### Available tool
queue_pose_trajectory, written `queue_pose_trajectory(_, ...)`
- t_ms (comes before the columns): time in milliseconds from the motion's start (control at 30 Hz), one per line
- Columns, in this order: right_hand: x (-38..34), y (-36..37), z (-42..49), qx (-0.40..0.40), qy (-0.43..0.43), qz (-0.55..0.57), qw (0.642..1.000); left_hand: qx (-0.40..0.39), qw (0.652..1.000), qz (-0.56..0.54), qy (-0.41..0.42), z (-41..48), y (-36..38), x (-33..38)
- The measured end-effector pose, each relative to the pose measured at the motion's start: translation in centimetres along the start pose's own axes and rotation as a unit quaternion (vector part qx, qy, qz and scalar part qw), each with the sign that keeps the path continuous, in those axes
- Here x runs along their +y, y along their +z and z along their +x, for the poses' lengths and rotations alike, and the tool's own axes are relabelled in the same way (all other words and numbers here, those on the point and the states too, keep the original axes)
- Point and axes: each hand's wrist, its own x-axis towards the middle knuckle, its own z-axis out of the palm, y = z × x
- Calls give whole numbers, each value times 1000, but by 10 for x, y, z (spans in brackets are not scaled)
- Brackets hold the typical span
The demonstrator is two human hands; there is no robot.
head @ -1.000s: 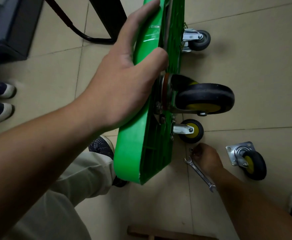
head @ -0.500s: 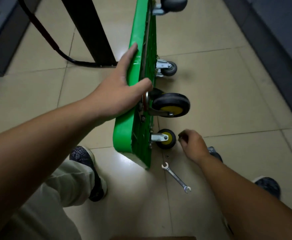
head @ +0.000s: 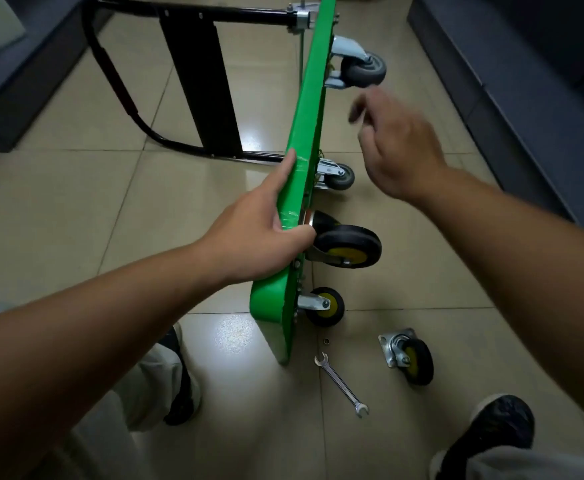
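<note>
There are 1 green cart point(head: 304, 140), 5 casters point(head: 347, 245), 1 wrench point(head: 341, 385) and 1 nut point(head: 326, 340).

Bright green platform point(head: 304, 150) with a black handle point(head: 193, 12); the two near wheels point(head: 347, 245) black with yellow hubs, the two far wheels point(head: 363, 69) grey; loose caster point(head: 410, 356) black and yellow on a silver plate; silver wrench point(head: 341, 386); plain glossy beige floor tiles point(head: 76, 220)

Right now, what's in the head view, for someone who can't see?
A left hand grips a green plastic trolley deck stood on edge; the right hand hovers, blurred, by its wheels. A silver spanner and a loose black caster lie on the floor.
</note>
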Motion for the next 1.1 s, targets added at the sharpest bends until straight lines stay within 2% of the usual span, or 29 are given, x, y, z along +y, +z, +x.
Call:
queue_pose_trajectory(100, 3, -6, 35, -101, -130, -133, 977, -11, 1000, -13, 10, 1, -11, -8)
queue_pose_trajectory(167, 6, -6, 53, -150, -217, -247, 932, -24, 999, -8, 21, 0, -19, -10)
queue_pose_trajectory(233, 5, -1, 66, -161, -275, -304, 898, -40, 999, 2, 29, -2, -27, -13)
queue_pose_trajectory(300, 1, 8, 72, -170, -283, -307, 893, -55, 998, -4, 35, -3, -35, -16)
queue_pose_trajectory(500, -20, 19, 72, -163, -253, -223, 927, -135, 989, -48, 38, -3, -61, -30)
queue_pose_trajectory(600, -30, 18, 73, -159, -292, -229, 915, -171, 984, -35, 37, -1, -81, -38)
queue_pose_trajectory(767, -32, 11, 71, -150, -387, -256, 873, -204, 977, -57, 25, 0, -98, -49)
queue_pose_trajectory(1000, -23, -9, 48, -208, -395, -294, 845, -187, 981, -23, 39, 1, -100, -52)
queue_pose_trajectory(1100, -14, -17, 37, -221, -366, -296, 854, -149, 987, 28, 54, 6, -103, -46)
